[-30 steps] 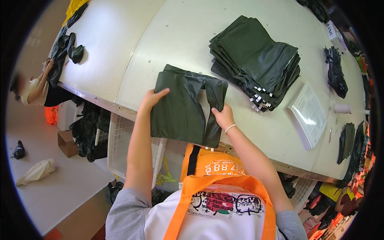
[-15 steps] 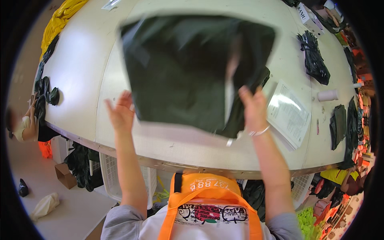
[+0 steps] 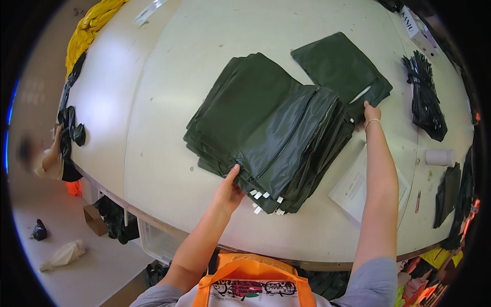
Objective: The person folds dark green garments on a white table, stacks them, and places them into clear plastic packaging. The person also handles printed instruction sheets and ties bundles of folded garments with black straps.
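Note:
A thick stack of dark green fabric pieces [image 3: 245,97] lies askew on the table. Its top piece has a shiny dark strip with a zipper [image 3: 289,140], and small white tags stick out at the near corner. My left hand [image 3: 229,194] grips the stack's near left edge, thumb on top and fingers underneath. A separate dark green fabric piece [image 3: 337,64] lies flat beyond the stack, to its right, with a pale slit near its right end. My right hand [image 3: 372,112] pinches the near edge of that separate piece, its fingers partly hidden.
Printed sheets [image 3: 353,189] lie under my right forearm. Along the right stand a bundle of black strips [image 3: 427,97], a white spool [image 3: 439,157] and a box [image 3: 419,30]. Yellow fabric [image 3: 89,30] hangs at the far left. Another person's arm [image 3: 51,156] shows at the left edge.
The dark green piece held up before me is lowered out of the air. The stack is now visible, my left hand has closed on its edge, and my right hand has reached farther out.

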Demonstrator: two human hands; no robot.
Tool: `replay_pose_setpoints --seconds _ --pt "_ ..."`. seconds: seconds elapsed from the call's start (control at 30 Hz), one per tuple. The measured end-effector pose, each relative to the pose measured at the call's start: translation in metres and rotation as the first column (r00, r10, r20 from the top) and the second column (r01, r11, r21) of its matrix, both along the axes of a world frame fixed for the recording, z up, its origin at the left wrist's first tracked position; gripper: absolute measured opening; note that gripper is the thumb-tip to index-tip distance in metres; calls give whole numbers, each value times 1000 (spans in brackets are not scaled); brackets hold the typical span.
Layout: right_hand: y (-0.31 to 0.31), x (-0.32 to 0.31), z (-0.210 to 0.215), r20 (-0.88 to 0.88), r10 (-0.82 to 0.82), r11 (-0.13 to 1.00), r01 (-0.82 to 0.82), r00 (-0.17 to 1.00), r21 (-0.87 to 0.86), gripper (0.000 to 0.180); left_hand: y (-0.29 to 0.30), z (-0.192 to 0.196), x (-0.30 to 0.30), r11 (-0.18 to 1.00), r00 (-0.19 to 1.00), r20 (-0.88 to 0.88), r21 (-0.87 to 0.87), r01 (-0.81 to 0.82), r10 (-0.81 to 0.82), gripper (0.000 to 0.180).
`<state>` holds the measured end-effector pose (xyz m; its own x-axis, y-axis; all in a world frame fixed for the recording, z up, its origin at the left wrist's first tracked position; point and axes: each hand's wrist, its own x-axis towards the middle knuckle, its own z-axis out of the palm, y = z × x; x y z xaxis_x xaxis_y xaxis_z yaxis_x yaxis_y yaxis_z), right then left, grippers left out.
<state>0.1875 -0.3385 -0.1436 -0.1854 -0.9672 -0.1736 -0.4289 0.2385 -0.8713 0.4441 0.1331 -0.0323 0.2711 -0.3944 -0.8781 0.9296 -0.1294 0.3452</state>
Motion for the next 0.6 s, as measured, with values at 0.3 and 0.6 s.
replay_pose_setpoints --seconds 0.3,0.6 --pt "120 10 79 -78 244 941 -216 967 261 66 -13 7 -7 978 987 104 -187 -97 118 46" --pt "153 56 78 530 117 804 -393 840 446 66 -16 -25 22 995 999 -5 -95 34 -35 30"
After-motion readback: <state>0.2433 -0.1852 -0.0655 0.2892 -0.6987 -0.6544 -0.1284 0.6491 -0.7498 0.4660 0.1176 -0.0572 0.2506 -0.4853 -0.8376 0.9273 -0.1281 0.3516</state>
